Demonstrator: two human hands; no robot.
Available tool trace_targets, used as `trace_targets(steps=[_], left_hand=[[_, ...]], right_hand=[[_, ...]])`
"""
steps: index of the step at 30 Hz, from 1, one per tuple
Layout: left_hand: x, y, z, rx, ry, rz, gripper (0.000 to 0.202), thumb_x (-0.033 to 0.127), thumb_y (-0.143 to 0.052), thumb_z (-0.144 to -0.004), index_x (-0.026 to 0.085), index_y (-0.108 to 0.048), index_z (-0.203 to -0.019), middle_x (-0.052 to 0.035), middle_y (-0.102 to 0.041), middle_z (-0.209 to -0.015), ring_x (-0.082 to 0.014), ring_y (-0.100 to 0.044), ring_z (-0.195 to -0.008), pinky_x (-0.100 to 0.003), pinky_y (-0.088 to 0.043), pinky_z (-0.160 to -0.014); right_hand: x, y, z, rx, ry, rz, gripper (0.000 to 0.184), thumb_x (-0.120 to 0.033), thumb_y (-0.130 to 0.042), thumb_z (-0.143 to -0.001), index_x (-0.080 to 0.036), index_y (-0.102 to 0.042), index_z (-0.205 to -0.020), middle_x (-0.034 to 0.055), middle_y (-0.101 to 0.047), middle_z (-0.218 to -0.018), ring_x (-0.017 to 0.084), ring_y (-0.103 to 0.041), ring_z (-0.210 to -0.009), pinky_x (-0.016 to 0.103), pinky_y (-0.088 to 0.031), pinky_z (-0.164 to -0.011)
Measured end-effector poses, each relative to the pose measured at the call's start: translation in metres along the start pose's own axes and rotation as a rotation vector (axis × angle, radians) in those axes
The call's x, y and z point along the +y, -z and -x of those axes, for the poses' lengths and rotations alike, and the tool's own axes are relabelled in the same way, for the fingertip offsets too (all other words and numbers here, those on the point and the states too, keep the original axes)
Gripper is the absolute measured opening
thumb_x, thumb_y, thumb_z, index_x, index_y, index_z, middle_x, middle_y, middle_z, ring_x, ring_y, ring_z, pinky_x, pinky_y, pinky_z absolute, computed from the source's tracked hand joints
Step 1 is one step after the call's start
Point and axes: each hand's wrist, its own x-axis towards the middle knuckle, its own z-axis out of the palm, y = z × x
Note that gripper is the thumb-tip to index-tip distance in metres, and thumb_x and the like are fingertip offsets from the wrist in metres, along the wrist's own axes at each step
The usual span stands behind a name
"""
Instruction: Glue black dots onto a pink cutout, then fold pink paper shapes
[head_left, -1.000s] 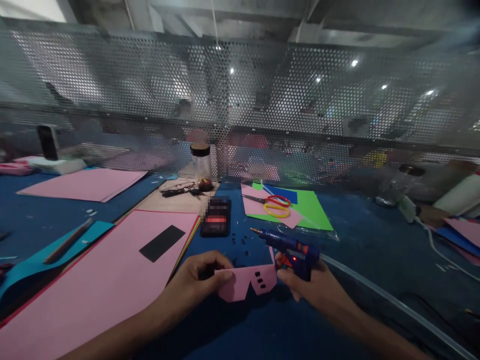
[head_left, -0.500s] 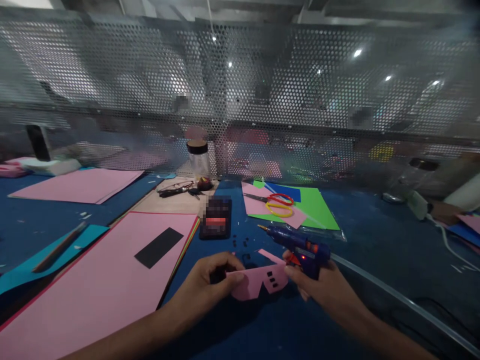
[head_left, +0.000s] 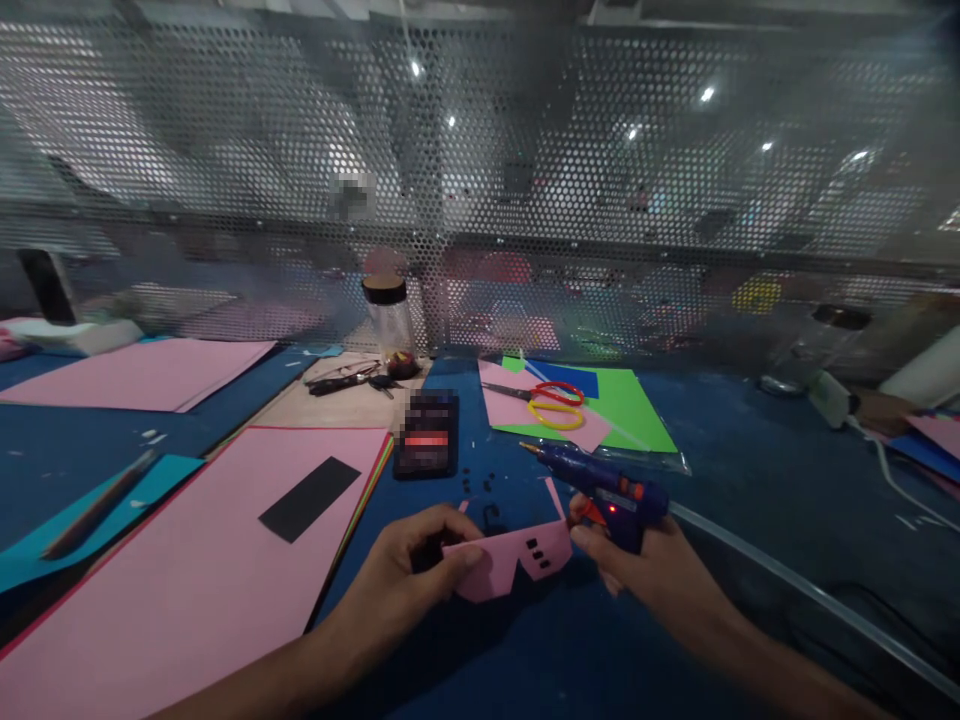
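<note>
My left hand (head_left: pixel 424 555) pinches the left end of a pair of pink paper glasses (head_left: pixel 495 572) between thumb and fingers. Three small black squares sit on the right lens of the glasses, and a narrow pink arm sticks up behind that side. In my right hand (head_left: pixel 637 565) is a blue glue gun (head_left: pixel 600 480), its red light on, its nozzle pointing left above the glasses. A clear glue stick (head_left: pixel 795 590) trails from the gun's back. Small black paper bits (head_left: pixel 489 482) lie on the blue table just beyond the glasses.
Scissors (head_left: pixel 556 405) rest on coloured sheets (head_left: pixel 645 400). A phone (head_left: pixel 426 435) lies left of them, near a glass jar (head_left: pixel 391 325). Pink sheets (head_left: pixel 187 570) with a black strip (head_left: pixel 310 500) cover the left. A perforated metal screen (head_left: pixel 300 150) stands behind.
The glasses have shifted slightly left, and their right arm now points up instead of lying slanted. The glue gun has moved a little to the right. The camera view has shifted somewhat.
</note>
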Motion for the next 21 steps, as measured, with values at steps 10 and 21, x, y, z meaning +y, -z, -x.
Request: trace_targets(steps=[10,21], left_hand=[[-0.0007,-0.0014,0.0013,-0.013,0.022,0.042,0.021,0.039,-0.07,-0.088,0.019,-0.07,-0.082,0.0011,-0.063,-0.073,-0.0116,-0.055,-0.066,-0.023,-0.042,-0.061],[-0.0007,0.0075,-0.0045,-0.061,0.008,0.177,0.02,0.035,-0.064,-0.092,0.017,-0.065,-0.081,0.0,-0.063,-0.078,-0.0124,-0.057,-0.066,-0.026,-0.047,-0.065]], right_hand=[[0.0061,-0.0022,-0.0046,-0.087,-0.038,-0.276,0.027,-0.037,-0.076,-0.081,-0.021,-0.063,-0.099,-0.006,-0.056,-0.065,0.007,-0.045,-0.045,0.021,-0.039,-0.043],[-0.0016,0.005,-0.0073,-0.047,-0.007,-0.435,0.031,-0.038,-0.08,-0.08,-0.02,-0.063,-0.099,-0.0032,-0.058,-0.074,0.006,-0.042,-0.048,0.021,-0.039,-0.044]])
